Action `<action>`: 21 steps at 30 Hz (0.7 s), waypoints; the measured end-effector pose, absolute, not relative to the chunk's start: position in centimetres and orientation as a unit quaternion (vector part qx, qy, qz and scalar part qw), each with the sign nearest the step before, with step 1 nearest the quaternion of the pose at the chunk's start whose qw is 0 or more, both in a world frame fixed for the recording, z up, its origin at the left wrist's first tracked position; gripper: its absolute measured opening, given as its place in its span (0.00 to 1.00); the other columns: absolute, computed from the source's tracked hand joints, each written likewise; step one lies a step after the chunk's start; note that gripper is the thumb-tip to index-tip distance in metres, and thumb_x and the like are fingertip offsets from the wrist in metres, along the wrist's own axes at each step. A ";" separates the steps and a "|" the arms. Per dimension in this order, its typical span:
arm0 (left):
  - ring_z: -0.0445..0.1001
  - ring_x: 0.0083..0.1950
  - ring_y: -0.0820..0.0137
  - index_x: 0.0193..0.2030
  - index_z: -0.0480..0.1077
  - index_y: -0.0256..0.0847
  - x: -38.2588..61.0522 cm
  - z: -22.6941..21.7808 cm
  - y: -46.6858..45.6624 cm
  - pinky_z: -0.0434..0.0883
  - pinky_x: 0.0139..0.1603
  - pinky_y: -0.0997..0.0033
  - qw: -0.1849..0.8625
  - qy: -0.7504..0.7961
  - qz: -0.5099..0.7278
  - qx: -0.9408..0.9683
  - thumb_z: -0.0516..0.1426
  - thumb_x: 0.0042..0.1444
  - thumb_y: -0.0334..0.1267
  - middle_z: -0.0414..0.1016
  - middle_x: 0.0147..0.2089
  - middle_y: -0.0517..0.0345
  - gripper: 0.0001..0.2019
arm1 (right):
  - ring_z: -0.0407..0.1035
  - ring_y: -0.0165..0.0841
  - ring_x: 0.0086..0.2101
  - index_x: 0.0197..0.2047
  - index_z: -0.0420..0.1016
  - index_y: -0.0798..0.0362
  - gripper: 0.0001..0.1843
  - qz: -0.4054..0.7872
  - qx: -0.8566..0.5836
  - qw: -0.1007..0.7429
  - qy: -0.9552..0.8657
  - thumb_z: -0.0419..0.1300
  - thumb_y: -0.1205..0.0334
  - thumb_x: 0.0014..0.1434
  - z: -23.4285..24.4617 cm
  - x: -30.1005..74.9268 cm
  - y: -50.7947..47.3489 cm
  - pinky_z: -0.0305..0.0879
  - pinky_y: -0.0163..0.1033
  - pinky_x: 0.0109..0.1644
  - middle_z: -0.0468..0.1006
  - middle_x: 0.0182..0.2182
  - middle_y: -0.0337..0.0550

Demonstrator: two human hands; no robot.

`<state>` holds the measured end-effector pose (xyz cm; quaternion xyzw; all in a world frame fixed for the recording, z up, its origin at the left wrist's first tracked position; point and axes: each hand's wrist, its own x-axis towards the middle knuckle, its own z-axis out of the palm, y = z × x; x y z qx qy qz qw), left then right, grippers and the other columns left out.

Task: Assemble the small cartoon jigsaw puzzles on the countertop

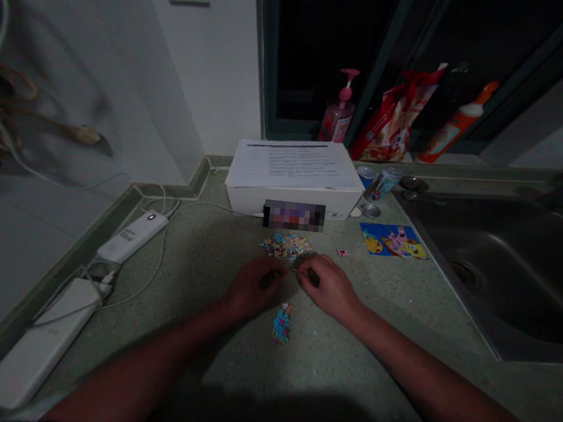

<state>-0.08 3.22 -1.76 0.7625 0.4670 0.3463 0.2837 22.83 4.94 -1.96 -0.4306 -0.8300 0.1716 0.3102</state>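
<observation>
- Dim corner: speckled green counter (223, 379), pale wall (216, 63), dark window (329, 48) beyond.
- Nearest, at lower left, a long white block (46, 341), wired to a smaller white unit (132, 235) bearing dark print too small to read.
- Front and centre, flat on the counter, joined puzzle pieces (281, 325), mostly blue.
- Just beyond, left hand (256, 285) and right hand (329, 284), fingers curled in and fingertips nearly meeting; cannot tell whether pinched on a piece.
- Right past the fingertips, a heap of loose pieces (285, 245); to its right, one stray piece (341, 251).
- Farther right, a blue card (382, 240) printed with SpongeBob and a pink cartoon figure, near the steel sink (482, 319), drain (462, 273) showing inside.
- Behind the heap, a phone (293, 216), screen blurred, against a white box (247, 199), contents hidden.
- On the box, a sheet (306, 164) of printed lines, illegible at this size.
- Beside the box, a can (385, 185), lettering unclear.
- By the window, a pink pump bottle (337, 121), a red bag (396, 119) and an orange bottle (451, 133), labels unreadable.
</observation>
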 end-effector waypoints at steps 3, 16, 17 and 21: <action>0.78 0.47 0.64 0.47 0.78 0.42 -0.1 -1.9 3.3 0.74 0.51 0.64 0.275 0.448 0.352 0.774 0.62 0.61 0.32 0.81 0.45 0.53 0.08 | 0.72 0.37 0.38 0.39 0.73 0.49 0.09 0.192 -0.396 0.319 -0.839 0.61 0.74 0.62 -1.8 22.4 4.1 0.67 0.41 0.43 0.78 0.33 0.40; 0.78 0.42 0.66 0.45 0.77 0.42 -0.2 -2.9 3.3 0.73 0.45 0.66 0.272 0.415 0.342 0.798 0.61 0.60 0.30 0.80 0.41 0.55 0.08 | 0.71 0.35 0.35 0.41 0.71 0.48 0.06 0.224 -0.341 0.388 -0.827 0.59 0.70 0.66 -1.7 22.0 3.7 0.67 0.40 0.41 0.75 0.34 0.40; 0.78 0.42 0.66 0.45 0.77 0.42 -0.2 -2.9 3.2 0.73 0.45 0.66 0.274 0.415 0.345 0.796 0.61 0.60 0.30 0.80 0.41 0.55 0.08 | 0.71 0.35 0.35 0.42 0.72 0.48 0.06 0.225 -0.344 0.387 -0.825 0.59 0.70 0.66 -1.6 22.0 3.6 0.67 0.40 0.40 0.75 0.34 0.39; 0.79 0.43 0.65 0.45 0.77 0.42 -0.3 -2.6 3.1 0.74 0.47 0.64 0.289 0.414 0.355 0.787 0.61 0.61 0.31 0.81 0.42 0.53 0.07 | 0.71 0.35 0.35 0.44 0.72 0.49 0.05 0.218 -0.370 0.368 -0.825 0.63 0.67 0.65 -1.7 22.0 3.6 0.67 0.40 0.40 0.75 0.34 0.39</action>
